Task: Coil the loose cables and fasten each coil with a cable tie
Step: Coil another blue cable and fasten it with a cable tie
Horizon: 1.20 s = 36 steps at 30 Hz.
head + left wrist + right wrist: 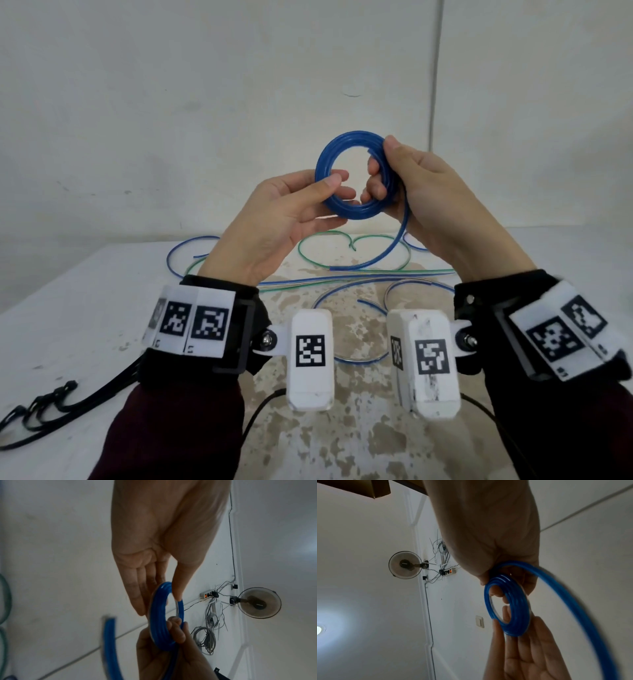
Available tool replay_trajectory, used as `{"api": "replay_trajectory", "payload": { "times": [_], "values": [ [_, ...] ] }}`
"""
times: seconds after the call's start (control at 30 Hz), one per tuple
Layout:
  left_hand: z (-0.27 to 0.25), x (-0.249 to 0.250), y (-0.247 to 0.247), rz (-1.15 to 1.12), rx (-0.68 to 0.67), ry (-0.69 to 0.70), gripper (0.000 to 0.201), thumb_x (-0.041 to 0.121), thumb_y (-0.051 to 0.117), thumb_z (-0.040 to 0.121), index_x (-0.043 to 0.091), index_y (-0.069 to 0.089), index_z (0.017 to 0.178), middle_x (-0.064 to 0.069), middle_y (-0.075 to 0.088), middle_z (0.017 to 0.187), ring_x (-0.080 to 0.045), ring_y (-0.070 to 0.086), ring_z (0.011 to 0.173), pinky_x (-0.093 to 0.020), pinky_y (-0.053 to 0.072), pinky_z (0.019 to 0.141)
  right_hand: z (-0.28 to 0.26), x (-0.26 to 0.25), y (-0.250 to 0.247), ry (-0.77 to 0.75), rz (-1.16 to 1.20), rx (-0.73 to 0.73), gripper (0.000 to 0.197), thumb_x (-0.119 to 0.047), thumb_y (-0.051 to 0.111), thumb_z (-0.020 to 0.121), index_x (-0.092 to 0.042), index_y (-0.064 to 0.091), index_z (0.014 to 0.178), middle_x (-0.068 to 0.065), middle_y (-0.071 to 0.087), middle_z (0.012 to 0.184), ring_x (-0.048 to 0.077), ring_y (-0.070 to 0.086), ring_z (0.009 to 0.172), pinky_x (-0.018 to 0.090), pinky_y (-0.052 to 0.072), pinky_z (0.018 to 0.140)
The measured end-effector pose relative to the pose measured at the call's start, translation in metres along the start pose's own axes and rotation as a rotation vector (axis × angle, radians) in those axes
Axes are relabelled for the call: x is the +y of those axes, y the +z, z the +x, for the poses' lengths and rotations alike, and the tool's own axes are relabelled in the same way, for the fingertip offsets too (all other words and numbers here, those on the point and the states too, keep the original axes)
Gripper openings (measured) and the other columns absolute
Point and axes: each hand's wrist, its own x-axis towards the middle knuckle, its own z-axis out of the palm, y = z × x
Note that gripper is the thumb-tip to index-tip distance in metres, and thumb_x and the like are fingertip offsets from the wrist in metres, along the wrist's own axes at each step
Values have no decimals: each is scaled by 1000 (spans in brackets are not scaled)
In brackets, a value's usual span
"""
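- Right hand (424, 192) fingers (375, 186) curled through the blue coil (356, 174), thumb clamped on its outer edge, centre of the head view.
- Left hand (284, 212) pinching the coil's lower-left side, thumb on top, fingers nearly straight beneath.
- Coil held in the air above the tabletop (68, 308); 1 loose tail (394, 243) hanging down, lower right.
- Best done by feeding the tail round at the same loop size, keeping the clamp firm.
- Other loose cables (342, 274) lying behind; black cable ties (41, 407) at lower left.

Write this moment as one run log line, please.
blue coil held up | left hand pinches | right hand grips | tail loose | no tie
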Motion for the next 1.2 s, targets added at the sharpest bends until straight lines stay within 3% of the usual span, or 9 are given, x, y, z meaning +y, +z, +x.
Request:
{"api": "replay_trajectory", "payload": {
  "times": [0.13, 0.27, 0.4, 0.67, 0.77, 0.87, 1.0, 1.2],
  "values": [
    [-2, 0, 0, 58, 19, 6, 15, 13, 54, 93, 10, 66, 100, -1, 74, 83, -14, 71, 83, -22, 55, 74, -2, -4, -3, 19, -25, -12, 39, -31, 32, 104, -11, 55, 79, -2, 56, 55, 14, 58, 61, 24, 52, 70],
    [-1, -4, 7, 165, 159, 65, 12, 15, 60, 91, 11, 68, 99, -3, 74, 82, -12, 71, 77, -20, 55, 68, -4, -3, -4, 3, -147, -26, 38, -31, 31, 104, -11, 56, 83, 0, 65, 63, 13, 63, 66, 32, 56, 78],
    [2, -12, 10, 237, 286, 127, 14, 12, 63, 90, 4, 68, 101, -8, 72, 80, -12, 70, 70, -21, 56, 66, -4, -1, -2, -44, -247, -39, 37, -26, 30, 105, -11, 55, 81, 3, 64, 67, 16, 63, 72, 34, 58, 80],
    [-3, 0, 9, 78, 141, 52, 12, 16, 60, 90, 11, 70, 96, -5, 73, 81, -13, 70, 74, -20, 54, 66, -5, -9, -1, -25, -74, 5, 38, -31, 32, 104, -12, 54, 79, -4, 57, 55, 13, 58, 62, 20, 52, 66],
    [-3, -1, 13, 40, 117, 66, 12, 15, 63, 87, 10, 69, 97, -5, 71, 80, -15, 68, 74, -25, 56, 72, -4, -7, -3, -18, -27, 41, 37, -30, 32, 104, -12, 54, 79, -3, 57, 58, 12, 59, 61, 21, 52, 67],
    [-3, -2, 14, 72, 58, 61, 24, 11, 66, 83, 10, 64, 107, -13, 70, 91, -20, 69, 82, -31, 57, 82, -4, -5, -4, -33, -10, 65, 37, -30, 31, 104, -13, 54, 81, -1, 58, 62, 12, 57, 63, 25, 53, 71],
    [-3, -3, 15, 143, 41, 86, 34, 5, 64, 87, 13, 57, 119, -17, 72, 95, -26, 71, 88, -32, 57, 84, -4, -5, -1, -1, 6, 56, 37, -30, 33, 104, -13, 55, 79, 1, 55, 69, 12, 54, 67, 26, 54, 70],
    [-2, -7, 13, 253, 64, 122, 38, 1, 64, 86, 7, 52, 122, -15, 70, 80, -27, 72, 77, -29, 58, 73, -3, -2, 1, 8, -108, 83, 37, -30, 37, 103, -11, 55, 77, 2, 47, 68, 7, 55, 54, 29, 58, 70]
  ]
}}
